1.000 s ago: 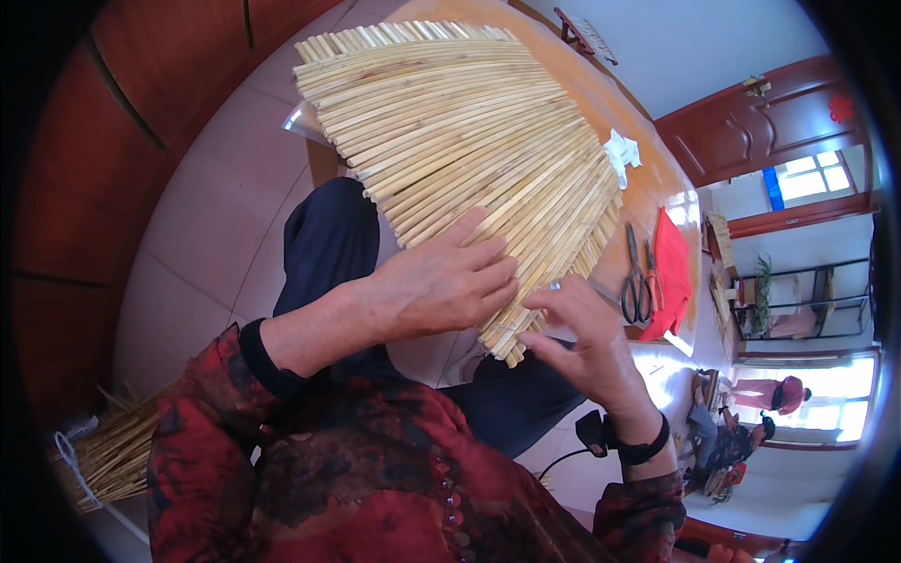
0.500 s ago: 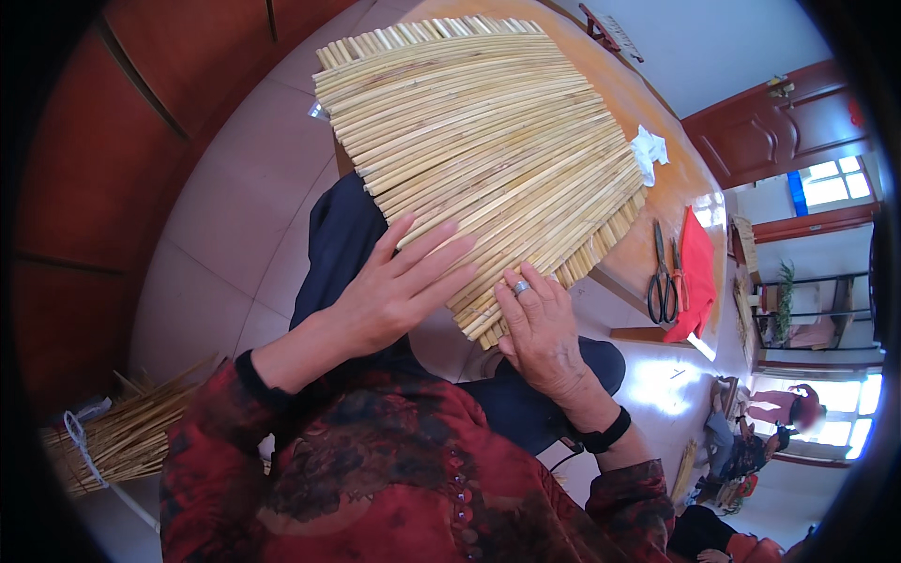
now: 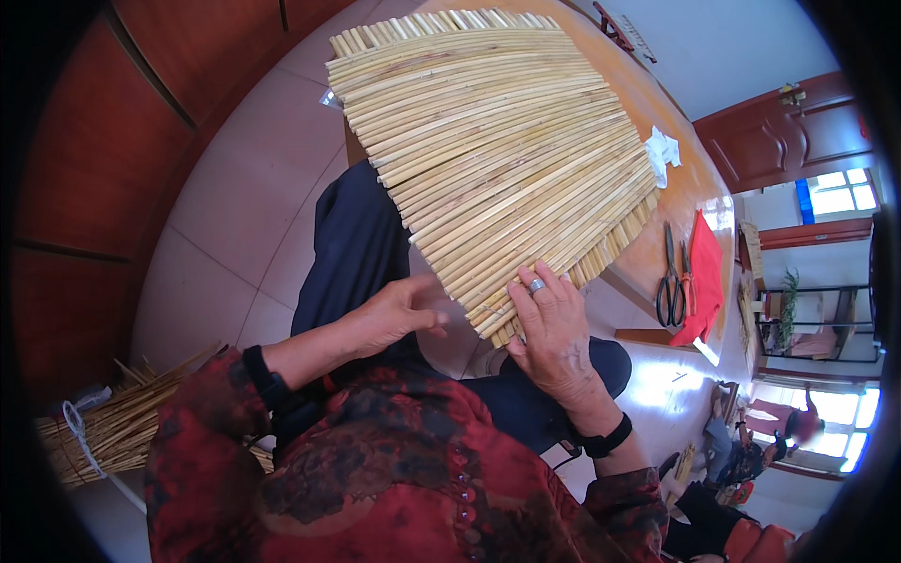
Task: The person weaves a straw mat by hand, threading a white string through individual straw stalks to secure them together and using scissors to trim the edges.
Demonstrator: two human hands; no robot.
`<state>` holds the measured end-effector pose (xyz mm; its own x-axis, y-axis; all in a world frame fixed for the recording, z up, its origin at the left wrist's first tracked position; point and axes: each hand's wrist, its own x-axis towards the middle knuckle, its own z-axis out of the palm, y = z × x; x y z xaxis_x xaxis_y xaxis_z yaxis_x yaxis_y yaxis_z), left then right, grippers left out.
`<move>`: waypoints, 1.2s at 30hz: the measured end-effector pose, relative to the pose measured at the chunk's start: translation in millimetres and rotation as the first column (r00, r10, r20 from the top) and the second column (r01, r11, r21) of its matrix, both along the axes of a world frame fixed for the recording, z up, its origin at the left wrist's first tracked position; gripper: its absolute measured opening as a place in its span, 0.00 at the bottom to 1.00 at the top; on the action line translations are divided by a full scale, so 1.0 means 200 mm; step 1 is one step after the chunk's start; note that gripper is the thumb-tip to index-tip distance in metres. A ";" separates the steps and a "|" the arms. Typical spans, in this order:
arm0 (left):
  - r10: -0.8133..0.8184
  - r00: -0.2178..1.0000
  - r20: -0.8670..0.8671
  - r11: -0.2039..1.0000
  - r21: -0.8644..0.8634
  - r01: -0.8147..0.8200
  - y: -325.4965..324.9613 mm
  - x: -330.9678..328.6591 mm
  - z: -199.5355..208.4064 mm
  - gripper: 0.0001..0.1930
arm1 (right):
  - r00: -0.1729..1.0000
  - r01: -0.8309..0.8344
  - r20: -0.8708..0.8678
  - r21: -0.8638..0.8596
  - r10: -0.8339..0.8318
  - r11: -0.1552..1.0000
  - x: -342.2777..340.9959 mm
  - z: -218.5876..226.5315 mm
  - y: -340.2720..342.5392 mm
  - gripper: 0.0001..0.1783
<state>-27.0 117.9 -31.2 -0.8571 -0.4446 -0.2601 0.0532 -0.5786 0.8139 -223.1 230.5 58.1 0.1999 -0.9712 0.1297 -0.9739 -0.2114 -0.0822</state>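
Note:
A mat of pale yellow reed stalks [image 3: 507, 141], laid side by side in close rows, rests on the wooden table and slants down over its near edge toward my lap. My right hand [image 3: 554, 328], with a ring on one finger, grips the mat's near corner; its fingers lie on top and the thumb is at the edge. Just left of that corner, my left hand [image 3: 399, 314] is off the mat. Its fingers are loosely bent and partly blurred, with a gap to the thumb, and nothing shows in it.
On the orange-brown table [image 3: 648, 272] lie black-handled scissors [image 3: 670, 286], pliers [image 3: 688, 277], a red cloth [image 3: 704, 281] and crumpled white tissue [image 3: 662, 155]. A tied bundle of stalks [image 3: 122, 422] lies at lower left. Brown cabinets [image 3: 103, 169] line the left. Other people [image 3: 732, 521] are at lower right.
My left hand has lifted off the mat and drawn back toward me, its fingers bending. The right hand keeps its hold at the corner. The view has shifted slightly.

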 end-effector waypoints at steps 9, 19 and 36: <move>-0.066 0.994 0.092 0.991 -0.111 0.076 0.04 0.03 0.04 0.10 | 1.000 0.026 -0.019 0.034 -0.025 0.999 0.01 -0.01 -0.01 0.38; -0.025 0.968 0.249 0.936 -0.335 0.110 0.01 -0.01 0.02 0.09 | 0.999 0.031 0.011 0.000 -0.031 1.000 0.05 0.02 -0.02 0.37; -0.028 0.988 0.149 0.953 -0.293 0.071 0.00 0.03 0.08 0.16 | 0.946 0.120 0.290 0.110 -0.147 0.987 0.07 0.12 0.02 0.27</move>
